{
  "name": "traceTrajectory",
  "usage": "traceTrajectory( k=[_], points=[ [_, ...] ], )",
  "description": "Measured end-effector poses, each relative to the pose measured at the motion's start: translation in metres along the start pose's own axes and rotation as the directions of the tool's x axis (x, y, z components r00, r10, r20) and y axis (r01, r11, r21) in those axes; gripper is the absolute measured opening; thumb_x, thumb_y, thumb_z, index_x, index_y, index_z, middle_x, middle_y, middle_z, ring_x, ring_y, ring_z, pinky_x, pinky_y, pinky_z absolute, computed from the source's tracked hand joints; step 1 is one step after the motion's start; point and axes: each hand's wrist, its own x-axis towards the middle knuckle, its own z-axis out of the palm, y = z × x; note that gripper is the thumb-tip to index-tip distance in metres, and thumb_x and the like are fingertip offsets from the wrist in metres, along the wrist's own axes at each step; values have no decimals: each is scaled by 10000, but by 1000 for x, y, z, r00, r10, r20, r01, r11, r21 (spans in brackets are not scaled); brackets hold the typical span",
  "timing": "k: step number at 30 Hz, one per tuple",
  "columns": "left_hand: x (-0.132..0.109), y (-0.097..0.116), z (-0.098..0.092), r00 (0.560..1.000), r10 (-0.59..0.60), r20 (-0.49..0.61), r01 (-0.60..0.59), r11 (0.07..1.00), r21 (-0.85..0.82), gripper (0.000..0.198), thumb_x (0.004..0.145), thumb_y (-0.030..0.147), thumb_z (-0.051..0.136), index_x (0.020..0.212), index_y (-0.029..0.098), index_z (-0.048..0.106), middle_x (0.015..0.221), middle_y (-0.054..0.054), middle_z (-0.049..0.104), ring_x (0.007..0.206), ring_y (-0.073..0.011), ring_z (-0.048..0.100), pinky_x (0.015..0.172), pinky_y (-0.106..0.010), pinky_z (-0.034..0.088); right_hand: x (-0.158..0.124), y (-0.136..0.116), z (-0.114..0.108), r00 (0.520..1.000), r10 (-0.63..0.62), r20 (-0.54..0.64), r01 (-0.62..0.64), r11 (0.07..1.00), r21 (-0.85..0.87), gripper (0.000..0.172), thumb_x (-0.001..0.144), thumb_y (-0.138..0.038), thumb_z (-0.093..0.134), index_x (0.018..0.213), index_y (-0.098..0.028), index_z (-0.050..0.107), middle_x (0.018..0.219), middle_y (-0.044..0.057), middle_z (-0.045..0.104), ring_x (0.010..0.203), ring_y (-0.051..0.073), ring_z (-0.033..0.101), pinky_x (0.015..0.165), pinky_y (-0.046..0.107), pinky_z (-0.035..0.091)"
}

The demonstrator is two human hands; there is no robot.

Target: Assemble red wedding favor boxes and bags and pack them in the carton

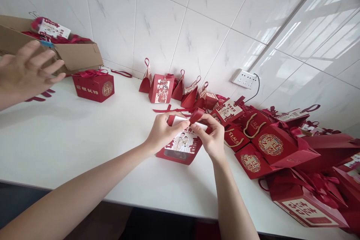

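Both hands, left (162, 132) and right (213, 138), pinched on ribbon (196, 114) of one red box (181, 146) mid-table (70, 138); another's open hand (25, 71) by one carton (75, 54) holding red packs

Both hands (187, 133) seemingly tie ribbon (196, 115) on red box (181, 146)

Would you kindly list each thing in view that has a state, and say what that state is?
Red gift box with couple picture: on the white table, held by both hands.
Red ribbon: pinched at the box top.
Left hand: gripping the box.
Right hand: gripping box and ribbon.
Cardboard carton: open, red items inside.
Another person's hand: fingers spread, beside the carton.
Wall socket: one cable plugged in.
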Motion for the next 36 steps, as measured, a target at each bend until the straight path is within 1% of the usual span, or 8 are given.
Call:
traceTrajectory(
  k=[7,11,16,20,24,29,33,36],
  points=[
    [1,-1,1,1000,-1,1,1,1000,26,179,687,340,666,726,166,675,556,18,610,498,-112,544,455,-205,422,-1,-1,3,998,-55,-32,54,998,-31,119,756,-239,650,872,-218,668,834,4,714,773,173,659,713,290,515],
    [0,-3,-1,999,11,33,-12,1000,17,207,664,342,693,768,171,639,592,14,626,531,-127,576,481,-216,449,-2,-2,3,997,-63,-40,61,997,-46,119,758,-243,646,872,-222,674,830,3,717,771,176,661,710,295,519],
    [0,-5,-1,998,-29,55,30,999,-16,293,623,335,735,834,196,585,616,25,629,525,-137,586,482,-236,467,-4,-4,6,995,-77,-69,75,997,-33,119,767,-239,621,873,-224,673,827,2,710,759,167,655,702,289,519],
    [0,-4,0,998,-22,55,22,1000,-1,284,624,344,731,803,197,567,616,26,623,544,-147,598,493,-248,475,-3,-6,12,985,-77,-154,71,997,-44,94,769,-293,630,792,-213,672,741,-1,688,680,153,630,624,273,504],
    [0,-3,0,1000,6,25,-8,998,64,262,644,371,707,767,193,558,575,33,603,534,-146,583,491,-247,460,-1,-7,16,969,-32,-244,21,999,-50,161,769,-346,634,703,-202,663,625,-16,644,555,121,562,506,243,451],
    [0,-1,1,1000,13,21,-15,995,99,267,649,386,701,707,192,527,549,34,586,521,-143,563,487,-247,438,-1,-4,16,967,-5,-253,7,1000,6,179,743,-374,653,693,-204,677,618,-12,643,563,124,543,520,249,449],
    [-3,-2,0,999,22,32,-23,998,52,268,654,381,700,757,197,536,584,33,600,530,-137,564,500,-242,436,-1,-2,14,971,3,-241,7,999,40,168,745,-366,659,692,-208,675,644,-10,646,594,128,545,560,256,447],
    [-4,-4,-5,987,49,156,-30,992,-122,295,658,398,678,847,192,584,675,-4,650,593,-159,600,542,-261,455,0,2,4,977,57,-205,-26,989,149,168,717,-362,695,668,-205,663,654,-8,640,600,129,547,568,262,436]
  ],
)
